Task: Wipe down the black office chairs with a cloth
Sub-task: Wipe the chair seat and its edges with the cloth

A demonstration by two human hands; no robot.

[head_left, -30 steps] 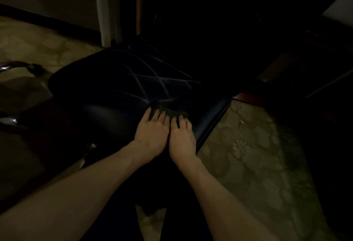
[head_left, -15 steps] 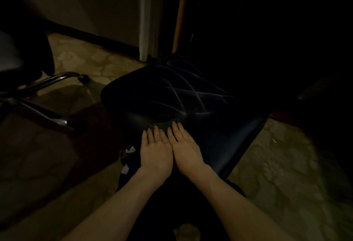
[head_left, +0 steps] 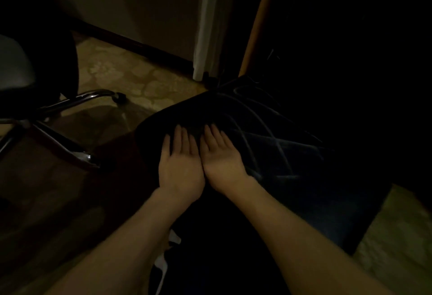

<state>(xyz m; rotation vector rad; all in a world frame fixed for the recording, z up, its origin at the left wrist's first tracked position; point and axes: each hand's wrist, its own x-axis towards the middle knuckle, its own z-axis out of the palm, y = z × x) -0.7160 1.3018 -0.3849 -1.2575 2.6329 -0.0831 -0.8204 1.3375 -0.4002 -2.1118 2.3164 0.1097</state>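
Both hands, left hand and right hand, lie flat with fingers straight near the left edge of the black chair seat, bare floor beyond.

Left hand and right hand flat, side by side and touching, on the near-left part of the chair seat. Second chair's base to the left on the floor. Wall behind.

Very dim and grainy. The right side is almost black. Faint light shines on the patterned tan floor at upper left.
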